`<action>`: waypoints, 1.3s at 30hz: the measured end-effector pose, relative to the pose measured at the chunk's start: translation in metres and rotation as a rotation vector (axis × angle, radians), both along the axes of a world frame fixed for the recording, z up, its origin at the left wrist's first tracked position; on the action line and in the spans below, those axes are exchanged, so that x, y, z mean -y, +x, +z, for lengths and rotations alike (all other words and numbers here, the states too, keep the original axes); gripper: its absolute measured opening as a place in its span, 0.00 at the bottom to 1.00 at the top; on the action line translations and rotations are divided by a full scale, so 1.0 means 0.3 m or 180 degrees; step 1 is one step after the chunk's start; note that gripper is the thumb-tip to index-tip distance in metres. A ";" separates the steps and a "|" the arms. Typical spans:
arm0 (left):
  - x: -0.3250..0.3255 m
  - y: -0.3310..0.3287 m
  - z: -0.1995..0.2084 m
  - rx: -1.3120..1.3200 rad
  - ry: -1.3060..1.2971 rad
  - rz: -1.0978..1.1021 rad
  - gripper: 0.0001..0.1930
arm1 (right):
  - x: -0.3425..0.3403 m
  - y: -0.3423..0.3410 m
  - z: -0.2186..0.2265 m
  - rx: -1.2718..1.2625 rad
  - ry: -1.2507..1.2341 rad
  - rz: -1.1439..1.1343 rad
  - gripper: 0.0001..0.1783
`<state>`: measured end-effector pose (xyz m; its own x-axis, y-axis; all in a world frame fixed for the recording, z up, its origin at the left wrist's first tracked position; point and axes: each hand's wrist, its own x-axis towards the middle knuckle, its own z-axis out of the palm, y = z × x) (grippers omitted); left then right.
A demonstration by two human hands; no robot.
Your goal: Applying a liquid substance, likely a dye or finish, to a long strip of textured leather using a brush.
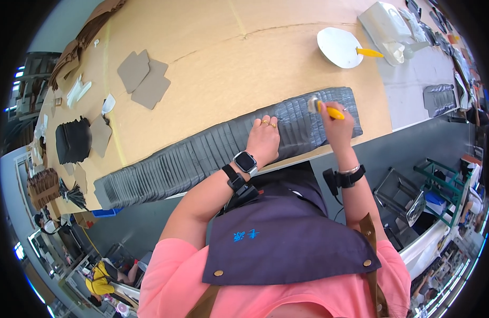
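Observation:
A long row of overlapping dark grey leather-like pieces lies slantwise along the near table edge, fanned like shingles. My left hand rests on the middle of this row, fingers against the surface and nothing visible in its grasp. Toward the right end, my right hand grips a brush by its yellow handle. The pale bristles point left, at or just above the pieces; contact cannot be made out. Pieces around the brush look shinier than those farther left.
A white bowl with another yellow handle stands at the back right, beside a translucent plastic jug. Brown flat pieces lie farther back. A black stack sits at the left. Another grey stack lies far right.

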<state>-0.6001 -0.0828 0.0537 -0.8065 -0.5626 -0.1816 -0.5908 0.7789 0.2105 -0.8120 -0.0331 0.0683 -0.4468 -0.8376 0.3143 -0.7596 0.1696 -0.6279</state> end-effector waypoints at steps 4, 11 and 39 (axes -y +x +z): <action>-0.005 0.001 -0.010 -0.0217 -0.0006 0.0090 0.13 | -0.089 0.172 -0.013 0.1077 0.0444 0.0495 0.08; -0.004 -0.002 -0.002 -0.0005 -0.0019 0.0058 0.12 | -0.131 -0.009 -0.013 -0.0235 0.0265 -0.0212 0.08; -0.002 -0.004 -0.001 -0.0059 -0.0103 -0.0062 0.15 | -0.256 0.038 -0.008 -0.0194 0.0428 -0.0066 0.08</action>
